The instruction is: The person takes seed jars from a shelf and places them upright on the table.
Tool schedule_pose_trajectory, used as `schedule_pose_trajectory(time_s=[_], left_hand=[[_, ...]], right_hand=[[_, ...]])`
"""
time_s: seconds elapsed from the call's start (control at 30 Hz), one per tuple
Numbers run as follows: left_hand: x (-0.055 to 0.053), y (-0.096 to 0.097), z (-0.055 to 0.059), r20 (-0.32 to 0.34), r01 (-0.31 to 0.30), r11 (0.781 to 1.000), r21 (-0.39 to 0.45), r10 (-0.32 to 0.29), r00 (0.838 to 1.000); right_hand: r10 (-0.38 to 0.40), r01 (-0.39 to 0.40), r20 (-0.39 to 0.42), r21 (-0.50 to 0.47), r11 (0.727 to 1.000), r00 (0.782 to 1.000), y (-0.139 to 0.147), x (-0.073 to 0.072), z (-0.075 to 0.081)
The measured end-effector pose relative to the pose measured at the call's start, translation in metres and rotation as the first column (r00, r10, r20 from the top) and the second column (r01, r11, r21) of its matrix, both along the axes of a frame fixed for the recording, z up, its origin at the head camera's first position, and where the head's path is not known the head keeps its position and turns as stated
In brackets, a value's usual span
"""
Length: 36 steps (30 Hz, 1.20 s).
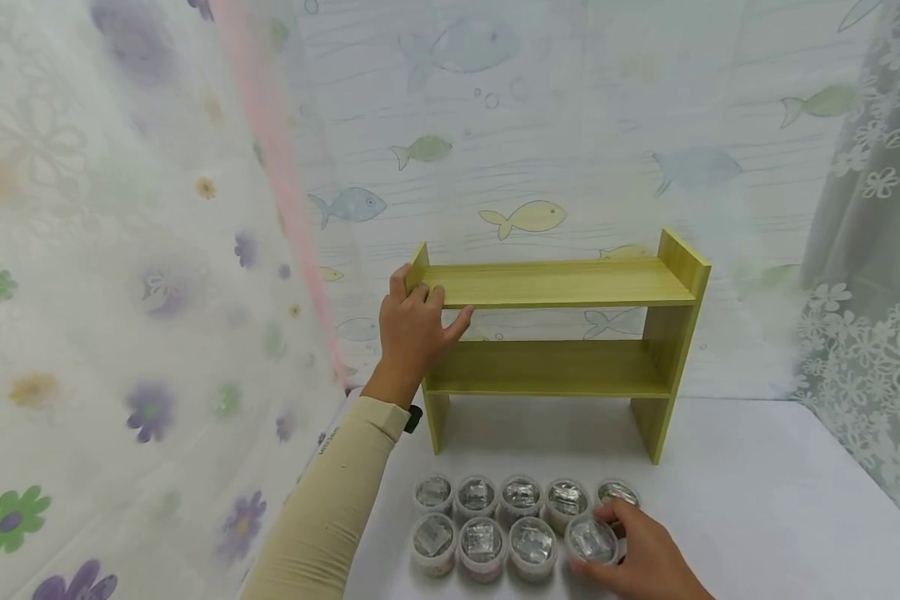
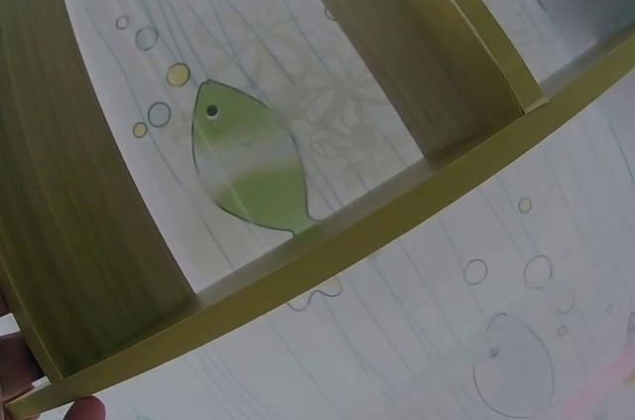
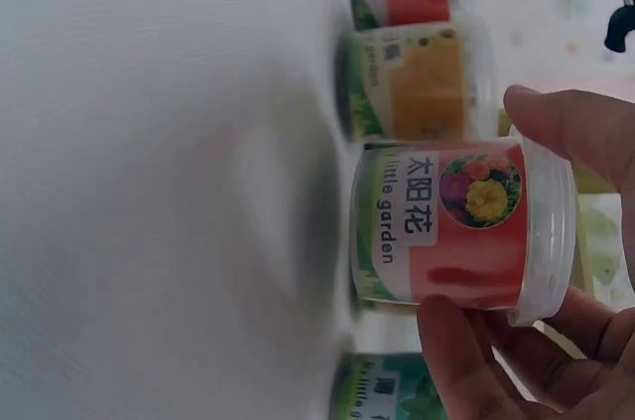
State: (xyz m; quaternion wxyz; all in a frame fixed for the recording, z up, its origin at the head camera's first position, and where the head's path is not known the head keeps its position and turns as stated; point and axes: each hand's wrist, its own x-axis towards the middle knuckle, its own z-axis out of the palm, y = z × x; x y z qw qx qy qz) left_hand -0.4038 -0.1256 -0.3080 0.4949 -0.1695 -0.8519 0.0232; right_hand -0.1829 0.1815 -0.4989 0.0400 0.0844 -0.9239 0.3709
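A yellow-green wooden shelf (image 1: 555,283) with two boards stands on the white table. At its top left end my left hand (image 1: 414,325) grips the side panel; fingertips (image 2: 87,410) show at the panel's edge in the left wrist view. My right hand (image 1: 652,557) holds a small clear-lidded plastic cup (image 1: 592,540) at the right end of the front row. In the right wrist view this cup (image 3: 446,226) has a red "little garden" label with a flower picture, and thumb and fingers clasp its sides. I cannot tell whether its base touches the table.
Several similar cups (image 1: 482,546) stand in two rows in front of the shelf. Behind the held cup is another cup (image 1: 618,493), partly covered by my right hand. White tabletop (image 1: 765,483) extends right; a fish-print curtain (image 1: 570,125) hangs behind.
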Motion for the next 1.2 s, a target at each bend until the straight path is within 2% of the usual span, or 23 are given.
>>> schedule_pose_trajectory(time_s=[0.1, 0.3, 0.57, 0.83, 0.97, 1.07, 1.2], left_hand=[[0.001, 0.0, 0.0, 0.012, -0.007, 1.0, 0.001, 0.007, 1.0], [0.0, 0.001, -0.001, 0.006, -0.005, 1.0, 0.003, 0.005, 1.0], [-0.001, 0.004, -0.001, 0.025, 0.008, 1.0, 0.006, -0.008, 1.0], [-0.001, 0.004, -0.002, 0.01, 0.0, 1.0, -0.002, 0.0, 1.0], [0.0, 0.004, -0.002, -0.008, -0.006, 1.0, 0.001, 0.006, 1.0], [0.004, 0.002, -0.001, -0.016, 0.023, 1.0, 0.008, -0.023, 1.0], [0.011, -0.01, -0.004, -0.018, 0.113, 0.994, -0.008, -0.113, 0.993]], right_hand=[[0.009, -0.009, -0.019, -0.005, 1.0, 1.0, 0.0, -0.001, -0.004], [0.015, -0.015, -0.006, 0.028, 1.0, 1.0, 0.0, 0.0, -0.009], [-0.021, 0.033, -0.107, 0.112, 0.993, 0.994, -0.003, 0.002, -0.012], [-0.051, 0.053, -0.019, 0.142, 0.988, 0.999, -0.006, 0.001, -0.01], [-0.068, 0.069, -0.014, 0.184, 0.981, 0.998, -0.008, 0.002, -0.008], [-0.107, 0.11, -0.025, 0.238, 0.965, 0.994, -0.007, 0.005, -0.001], [-0.156, 0.165, -0.055, 0.299, 0.94, 0.986, 0.002, 0.006, 0.018]])
